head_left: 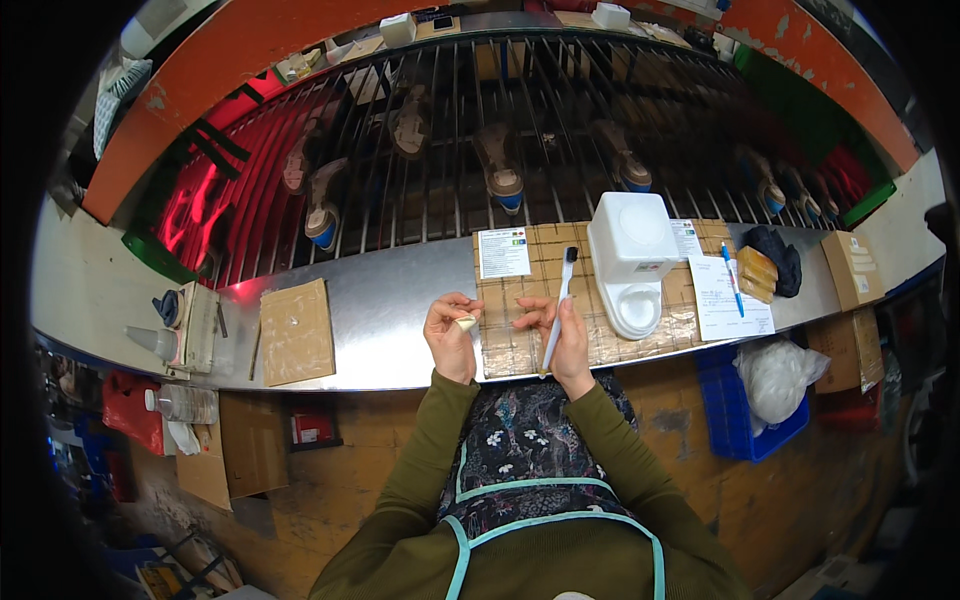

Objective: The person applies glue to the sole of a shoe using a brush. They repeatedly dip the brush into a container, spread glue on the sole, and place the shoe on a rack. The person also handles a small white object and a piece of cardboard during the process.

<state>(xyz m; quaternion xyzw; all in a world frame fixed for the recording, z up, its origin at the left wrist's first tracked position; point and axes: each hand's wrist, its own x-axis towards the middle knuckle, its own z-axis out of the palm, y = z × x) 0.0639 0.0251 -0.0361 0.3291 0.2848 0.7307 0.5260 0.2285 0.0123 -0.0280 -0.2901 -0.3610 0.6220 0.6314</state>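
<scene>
Close to the bench's front edge, my left hand is raised with its fingers curled in. A small cream-coloured bit shows at the thumb tip; whether it is held or wrapped on the thumb I cannot make out. My right hand grips a white toothbrush between thumb and palm, its dark bristles pointing up and away and its index finger stretched to the left. Just right of that hand, a white plastic dispenser with a round cup at its front stands on a taped cardboard sheet.
Behind the bench, a metal-bar rack carries several shoe soles or uppers under a red glow at left. A cardboard piece lies left; a paper sheet, blue pen and yellow block lie right. A blue bin stands below.
</scene>
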